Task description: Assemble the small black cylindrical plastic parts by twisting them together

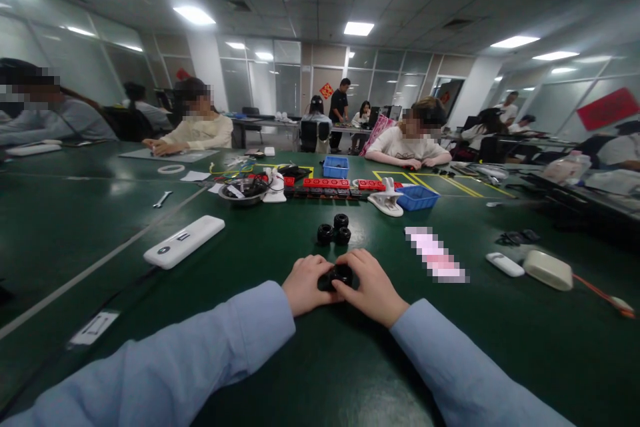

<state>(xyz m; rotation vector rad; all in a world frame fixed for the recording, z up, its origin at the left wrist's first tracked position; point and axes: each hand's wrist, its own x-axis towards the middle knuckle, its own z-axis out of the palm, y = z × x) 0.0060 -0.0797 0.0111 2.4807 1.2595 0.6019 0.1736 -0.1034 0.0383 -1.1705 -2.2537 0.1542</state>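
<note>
Both hands meet over the green table, fingers curled round a small, shiny black wheel (343, 273). From the left side my left hand (306, 285) closes on it, thumb and fingertips partly hiding it. My right hand (373, 288) wraps it from the other side, thumb in front and fingers over the far edge. A dark part also shows by the left fingertips; whether it is a second piece I cannot tell. Just beyond the hands, similar black wheels (325, 234) with knobbly treads sit in a small cluster on the table.
A white power bank (185, 242) with a cable lies left, a wrench (162, 199) beyond it. Farther back are a cable-filled metal bowl (243, 191), red blocks (326, 183), a white clip (387, 199) and a blue bin (418, 197). A pale case (549, 269) lies right. People sit opposite.
</note>
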